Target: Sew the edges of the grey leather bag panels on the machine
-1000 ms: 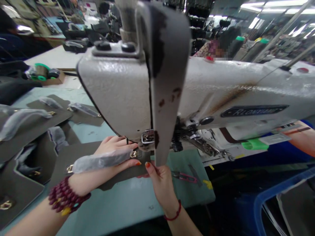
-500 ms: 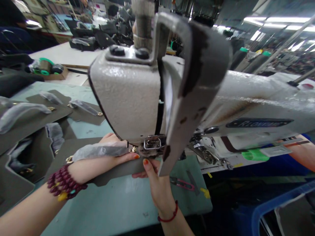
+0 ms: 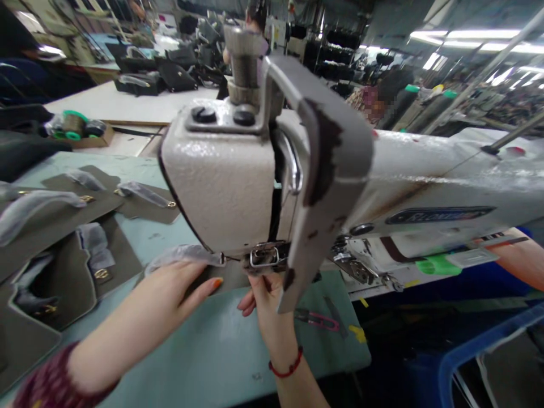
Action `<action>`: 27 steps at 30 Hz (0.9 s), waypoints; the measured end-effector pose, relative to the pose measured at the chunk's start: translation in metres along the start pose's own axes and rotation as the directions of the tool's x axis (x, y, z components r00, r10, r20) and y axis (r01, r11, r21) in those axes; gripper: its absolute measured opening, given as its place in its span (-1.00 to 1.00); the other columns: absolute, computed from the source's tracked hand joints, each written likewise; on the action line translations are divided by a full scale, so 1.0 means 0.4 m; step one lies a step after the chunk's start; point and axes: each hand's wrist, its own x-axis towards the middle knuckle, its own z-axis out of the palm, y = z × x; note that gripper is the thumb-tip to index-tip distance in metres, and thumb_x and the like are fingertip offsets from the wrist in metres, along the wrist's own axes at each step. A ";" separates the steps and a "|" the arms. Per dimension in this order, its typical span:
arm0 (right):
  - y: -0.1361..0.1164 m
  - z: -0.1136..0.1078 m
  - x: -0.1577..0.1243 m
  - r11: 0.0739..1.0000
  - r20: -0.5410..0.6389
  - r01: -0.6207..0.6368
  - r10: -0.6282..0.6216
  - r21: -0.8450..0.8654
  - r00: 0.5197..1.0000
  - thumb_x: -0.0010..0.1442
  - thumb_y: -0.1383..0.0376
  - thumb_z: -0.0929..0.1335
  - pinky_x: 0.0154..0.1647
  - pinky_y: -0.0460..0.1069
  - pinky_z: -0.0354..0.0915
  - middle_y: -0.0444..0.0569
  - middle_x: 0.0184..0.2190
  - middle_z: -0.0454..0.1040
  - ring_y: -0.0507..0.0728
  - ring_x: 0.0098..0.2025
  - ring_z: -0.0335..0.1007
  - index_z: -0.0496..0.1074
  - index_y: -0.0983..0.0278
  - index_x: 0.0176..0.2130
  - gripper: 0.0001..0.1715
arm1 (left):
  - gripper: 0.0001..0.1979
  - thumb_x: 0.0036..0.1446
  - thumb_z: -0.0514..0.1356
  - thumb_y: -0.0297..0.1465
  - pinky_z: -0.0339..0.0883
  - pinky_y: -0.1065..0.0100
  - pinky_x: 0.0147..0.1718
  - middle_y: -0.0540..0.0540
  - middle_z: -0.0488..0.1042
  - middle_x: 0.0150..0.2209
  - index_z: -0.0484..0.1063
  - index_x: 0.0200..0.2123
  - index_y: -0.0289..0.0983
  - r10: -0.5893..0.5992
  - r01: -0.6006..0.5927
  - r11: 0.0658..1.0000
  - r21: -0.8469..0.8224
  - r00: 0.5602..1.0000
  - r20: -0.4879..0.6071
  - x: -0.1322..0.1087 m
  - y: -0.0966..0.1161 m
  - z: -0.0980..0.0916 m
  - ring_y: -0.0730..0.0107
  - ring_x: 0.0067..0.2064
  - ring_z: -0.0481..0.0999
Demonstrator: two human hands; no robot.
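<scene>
A white industrial sewing machine (image 3: 221, 181) fills the middle of the view. Under its head lies a dark grey leather panel (image 3: 229, 279) with a plastic-wrapped handle (image 3: 182, 255) and a small brass ring. My left hand (image 3: 178, 286) lies flat on the panel, fingers stretched toward the needle area. My right hand (image 3: 266, 297) is just right of it, below the presser foot (image 3: 266, 256), with its fingers curled at the panel's edge. The needle itself is hidden behind the machine head.
More grey panels with wrapped handles (image 3: 63, 198) lie on the pale green table (image 3: 204, 351) at left. Pink thread snips (image 3: 317, 320) rest right of my right hand. A blue bin (image 3: 476, 351) stands at lower right. Thread spools (image 3: 74, 124) and black bags sit farther back.
My left hand has slid back and lies over the panel nearer to me; the wrapped handle now shows above it. The view has dropped, showing more of the machine's top.
</scene>
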 end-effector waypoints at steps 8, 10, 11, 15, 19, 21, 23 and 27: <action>-0.015 -0.014 0.005 0.981 -0.002 0.118 -0.120 -0.152 0.993 0.30 -0.08 0.26 -0.70 -0.17 0.14 -0.14 -0.80 0.31 -0.02 -0.77 0.21 0.26 0.24 -0.63 -0.37 | -0.50 0.13 0.13 0.11 0.44 0.21 -0.35 -0.13 0.49 -0.42 0.52 -0.25 -0.21 -0.398 0.345 0.235 -0.909 0.887 0.234 -0.083 0.141 0.221 0.21 -0.40 0.48; -0.020 -0.019 0.006 0.965 -0.024 0.160 -0.169 -0.207 0.985 0.32 -0.03 0.27 -0.65 -0.15 0.14 -0.18 -0.82 0.25 -0.02 -0.75 0.19 0.23 0.23 -0.65 -0.38 | -0.54 0.06 0.24 0.06 0.41 0.23 -0.32 -0.12 0.48 -0.46 0.53 -0.39 -0.26 -0.479 0.338 0.029 -0.941 0.831 0.284 -0.033 0.144 0.240 0.23 -0.39 0.45; -0.021 -0.020 0.005 0.957 -0.037 0.178 -0.191 -0.229 0.981 0.33 0.00 0.27 -0.63 -0.15 0.14 -0.18 -0.82 0.22 -0.02 -0.75 0.19 0.22 0.23 -0.66 -0.38 | -0.58 0.02 0.31 0.01 0.40 0.25 -0.31 -0.10 0.48 -0.47 0.53 -0.44 -0.27 -0.508 0.351 -0.020 -0.936 0.803 0.312 -0.014 0.141 0.239 0.24 -0.38 0.44; -0.021 -0.026 -0.007 0.966 -0.056 0.184 -0.197 -0.181 0.979 0.34 0.03 0.28 -0.56 -0.14 0.19 -0.15 -0.75 0.31 -0.01 -0.68 0.26 0.29 0.26 -0.62 -0.41 | -0.66 -0.09 0.41 -0.10 0.37 0.29 -0.35 -0.04 0.48 -0.52 0.56 -0.51 -0.28 -0.575 0.462 0.005 -0.887 0.727 0.376 0.009 0.120 0.210 0.24 -0.39 0.45; -0.023 -0.033 -0.023 0.988 0.010 0.155 -0.155 0.012 0.988 0.32 0.06 0.31 -0.52 -0.14 0.29 -0.09 -0.63 0.46 0.03 -0.59 0.40 0.42 0.30 -0.45 -0.57 | -0.63 -0.04 0.37 -0.09 0.34 0.31 -0.41 -0.03 0.45 -0.57 0.49 -0.61 -0.27 -0.559 0.476 0.083 -0.875 0.750 0.355 0.001 0.117 0.194 0.28 -0.45 0.41; -0.024 -0.037 -0.028 0.987 0.040 0.136 -0.140 0.080 0.989 0.30 0.08 0.31 -0.52 -0.14 0.31 -0.08 -0.64 0.47 0.03 -0.60 0.40 0.40 0.30 -0.47 -0.58 | -0.60 0.00 0.34 -0.09 0.31 0.32 -0.42 -0.03 0.41 -0.60 0.45 -0.65 -0.27 -0.540 0.479 0.099 -0.872 0.762 0.357 0.003 0.121 0.193 0.31 -0.47 0.38; -0.022 -0.039 -0.029 0.987 0.045 0.118 -0.124 0.109 0.991 0.29 0.09 0.32 -0.54 -0.14 0.30 -0.08 -0.65 0.46 0.02 -0.63 0.38 0.38 0.30 -0.49 -0.58 | -0.57 0.04 0.30 -0.07 0.29 0.32 -0.44 -0.02 0.37 -0.62 0.41 -0.65 -0.27 -0.518 0.480 0.121 -0.869 0.777 0.357 0.007 0.123 0.196 0.33 -0.48 0.35; -0.016 -0.037 -0.021 0.986 0.023 0.121 -0.125 0.114 0.992 0.28 0.11 0.32 -0.55 -0.15 0.31 -0.08 -0.65 0.48 0.02 -0.64 0.38 0.42 0.32 -0.46 -0.61 | -0.54 0.05 0.26 -0.03 0.23 0.35 -0.47 0.01 0.34 -0.61 0.39 -0.62 -0.28 -0.525 0.463 0.187 -0.867 0.793 0.310 0.015 0.117 0.202 0.38 -0.51 0.29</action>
